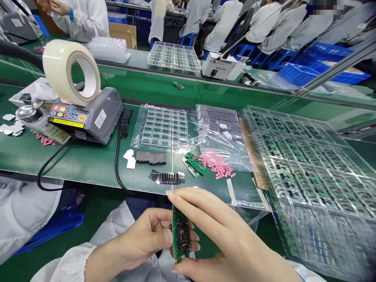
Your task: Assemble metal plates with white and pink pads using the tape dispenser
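a: i've got the head feed up. what's in the hands, bottom centre of my screen?

b: a green circuit board (180, 235), standing nearly upright with its long side vertical, just below the front edge of the bench.

a: and the fingers?

b: both hands are closed on it. the left hand (143, 239) comes in from the lower left, its fingers curled behind the board with the tips showing past the far edge. the right hand (226, 231) comes in from the lower right, its fingers lying across the upper end and its thumb under the lower end.

a: what's nearest them on the bench?

b: i can see a green mat (88, 168) just above the hands. on it are two smaller green boards (194, 164), a scatter of pink strips (216, 166), rows of dark metal strips (167, 178) and white paper scraps (129, 158).

a: further out?

b: at centre there's a clear bag of plastic trays (163, 127). to the left, a grey tape dispenser (96, 117) carries a roll of clear tape (70, 72). on the right sits a stack of clear trays holding green boards (305, 164). along the top, i can see co-workers in white coats (79, 17).
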`<move>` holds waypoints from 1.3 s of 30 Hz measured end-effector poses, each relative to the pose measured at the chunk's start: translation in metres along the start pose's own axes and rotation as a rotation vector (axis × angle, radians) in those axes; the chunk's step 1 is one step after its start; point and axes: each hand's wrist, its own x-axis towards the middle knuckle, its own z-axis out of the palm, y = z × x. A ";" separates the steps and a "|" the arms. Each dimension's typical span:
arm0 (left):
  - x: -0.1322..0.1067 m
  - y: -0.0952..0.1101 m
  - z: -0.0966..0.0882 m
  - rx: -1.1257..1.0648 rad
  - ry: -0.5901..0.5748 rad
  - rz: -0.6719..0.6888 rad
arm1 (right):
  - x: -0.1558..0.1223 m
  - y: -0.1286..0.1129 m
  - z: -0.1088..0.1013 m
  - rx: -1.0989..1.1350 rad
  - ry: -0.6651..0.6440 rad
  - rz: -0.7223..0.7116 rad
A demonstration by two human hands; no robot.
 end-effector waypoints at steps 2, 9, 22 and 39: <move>0.000 0.000 0.001 -0.006 -0.007 -0.002 | 0.000 -0.001 -0.001 0.002 0.006 0.004; -0.003 0.001 0.002 -0.005 0.014 0.008 | 0.000 0.000 0.001 -0.048 0.016 -0.008; -0.003 0.004 0.001 -0.016 -0.062 0.020 | -0.012 0.001 0.014 0.096 0.082 0.074; -0.002 0.000 0.003 -0.083 -0.161 -0.021 | -0.019 0.004 0.011 0.119 0.068 0.058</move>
